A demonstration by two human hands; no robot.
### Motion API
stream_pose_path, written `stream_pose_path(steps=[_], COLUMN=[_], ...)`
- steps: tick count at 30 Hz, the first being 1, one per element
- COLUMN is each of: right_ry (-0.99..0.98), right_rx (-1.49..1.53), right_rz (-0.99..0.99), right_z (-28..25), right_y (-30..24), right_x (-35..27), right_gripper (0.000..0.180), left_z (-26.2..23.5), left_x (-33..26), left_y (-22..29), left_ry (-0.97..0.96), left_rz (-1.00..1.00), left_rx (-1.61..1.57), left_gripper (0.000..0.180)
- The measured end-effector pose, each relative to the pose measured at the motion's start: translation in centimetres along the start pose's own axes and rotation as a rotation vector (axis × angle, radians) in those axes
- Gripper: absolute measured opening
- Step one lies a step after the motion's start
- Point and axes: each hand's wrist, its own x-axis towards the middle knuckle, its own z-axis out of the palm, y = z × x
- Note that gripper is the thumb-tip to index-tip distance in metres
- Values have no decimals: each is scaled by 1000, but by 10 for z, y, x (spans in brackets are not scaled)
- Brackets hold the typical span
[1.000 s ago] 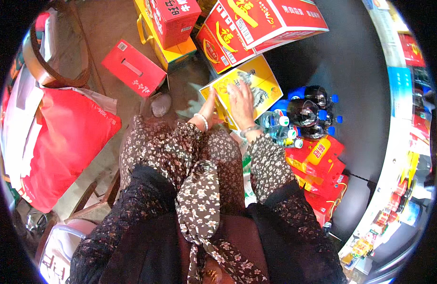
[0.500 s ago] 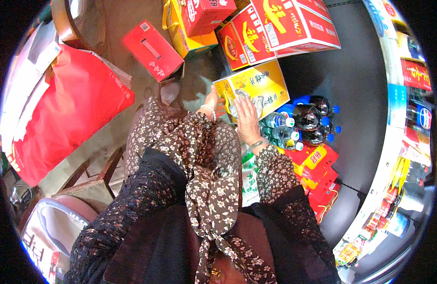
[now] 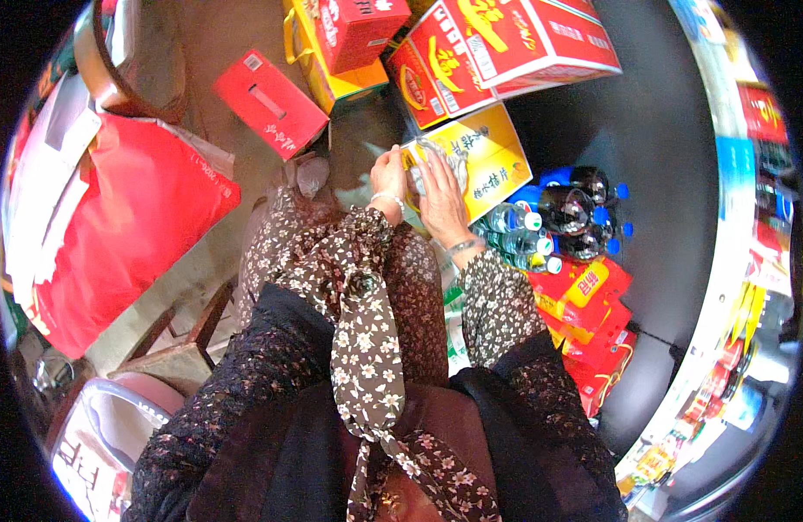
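A yellow cardboard box [image 3: 503, 148] with printed pictures lies in front of me. My left hand [image 3: 389, 178] is at its left edge, with the fingers bent against it. A crumpled greyish-white cloth [image 3: 458, 155] is on the box's top, near the left end. My right hand [image 3: 442, 198] presses this cloth onto the box, its fingers long and close together over it. The underside of the cloth and the tips of my left fingers are partly hidden.
Big red cartons [image 3: 553, 39] stand beyond the box, and a red handled carton [image 3: 271, 104] lies to the left. Dark soda bottles [image 3: 562, 209], clear bottles [image 3: 510, 217] and red packages [image 3: 584, 296] are at right. A large red bag [image 3: 140, 217] fills the far left.
My right hand has slid the cloth up and left over the box top. My left hand stays at the box's left edge. The whole view has shifted slightly.
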Motion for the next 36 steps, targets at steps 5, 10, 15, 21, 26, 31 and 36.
stream_pose_path(steps=[5, 10, 15, 21, 26, 31, 36], right_ry=[77, 294, 424, 385, 438, 331, 352], right_rx=[-6, 94, 69, -147, -127, -213, 4], right_rz=[349, 359, 384, 800, 967, 768, 74], right_z=[-4, 11, 16, 9, 4, 16, 28], right_y=[-2, 5, 26, 81, 110, 106, 68], right_x=[-58, -61, -42, 12, 47, 59, 53], right_gripper=[59, 58, 48, 48, 55, 46, 39], left_z=[-6, -17, -43, -16, -10, 1, 9], left_x=[-21, -59, -103, -104, -101, -99, -88], left_y=[23, 41, 45, 60, 70, 68, 60], left_ry=[-108, -488, -718, -738, -711, -653, -297], left_rz=[166, 502, 403, 610, 591, 665, 739], left_rx=[247, 223, 471, 817, 792, 798, 524], left_gripper=[39, 27, 25, 28, 27, 22, 14])
